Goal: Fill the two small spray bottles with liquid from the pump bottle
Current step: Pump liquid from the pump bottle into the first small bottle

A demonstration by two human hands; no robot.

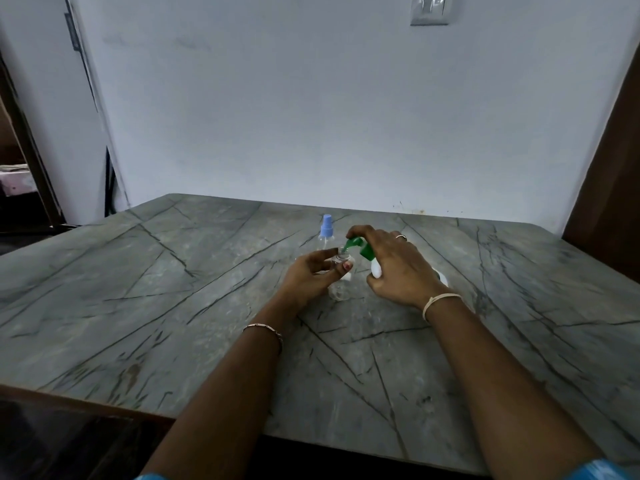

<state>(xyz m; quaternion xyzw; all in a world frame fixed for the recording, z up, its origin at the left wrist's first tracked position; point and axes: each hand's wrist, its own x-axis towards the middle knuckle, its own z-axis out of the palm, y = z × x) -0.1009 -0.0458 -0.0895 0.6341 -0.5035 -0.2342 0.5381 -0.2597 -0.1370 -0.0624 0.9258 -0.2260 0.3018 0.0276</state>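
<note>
In the head view, the left hand (308,277) is curling its fingers and thumb round the uncapped spray bottle (339,292), a small clear one, and steadying it near the middle of the bench (173,289). The right hand (398,268) is gripping the pump bottle (375,270) just beside it. One finger is lying over the green pump head (363,250), and the rest are wrapping the white body. The pump bottle is leaning toward the left hand, so its spout is pointing down at the open neck of the clear bottle. Whether the spout is touching the rim cannot be told. Whether liquid is running cannot be told either. The second spray bottle (326,228), wearing its blue cap, is standing just behind the two hands and looks untouched.

The neck is narrow and the spout is coming in at a slant, so a hard press could send liquid past the rim and onto the bench. Pressing down on a leaning bottle could also make its base slide. The clear bottle looks light, and a sideways nudge from the spout could tip it in the left hand's hold. Its level is hard to read, so overfilling is a further risk.
</note>
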